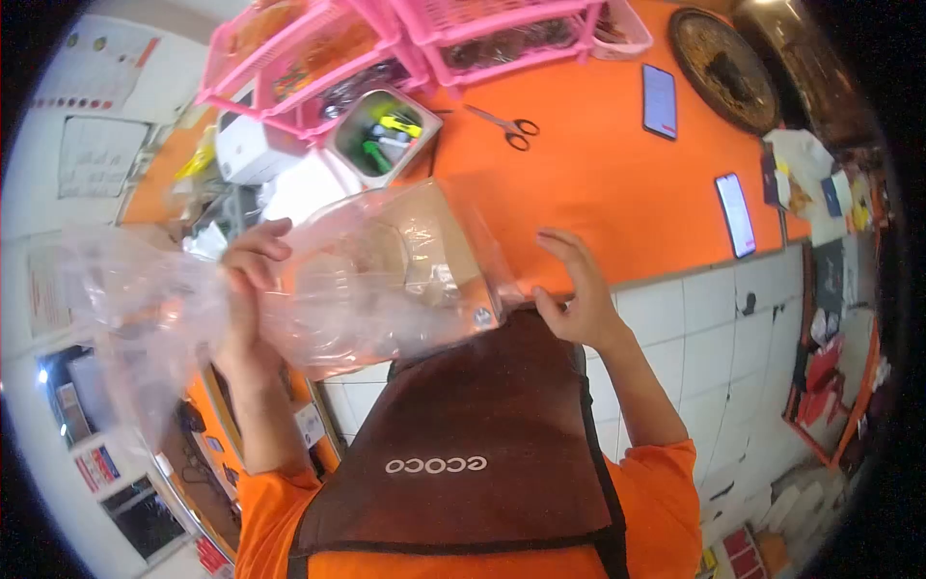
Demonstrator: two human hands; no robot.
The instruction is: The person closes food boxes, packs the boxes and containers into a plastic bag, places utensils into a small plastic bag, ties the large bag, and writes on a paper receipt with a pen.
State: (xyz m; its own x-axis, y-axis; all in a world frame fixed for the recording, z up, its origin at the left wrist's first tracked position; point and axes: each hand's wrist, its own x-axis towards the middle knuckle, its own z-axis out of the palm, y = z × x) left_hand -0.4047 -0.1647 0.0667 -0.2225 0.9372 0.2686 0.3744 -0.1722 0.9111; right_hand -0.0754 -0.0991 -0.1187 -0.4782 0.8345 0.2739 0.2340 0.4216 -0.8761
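Note:
A clear plastic bag [376,289] lies over the front edge of the orange table [579,145], with a brown cardboard piece [439,236] inside it. My left hand [253,275] is closed on the bag's loose, crumpled end, which spreads out to the left. Just right of the bag, my right hand [577,289] is open, thumb and fingers apart, holding nothing. A dark brown apron [463,415] covers my front below the bag.
Black-handled scissors [511,127] and two phones [660,100] [735,215] lie on the table. Pink baskets [424,58] stand at the back, beside a tub of markers [386,140] and a white box [253,150]. A round dark tray [723,72] is at back right.

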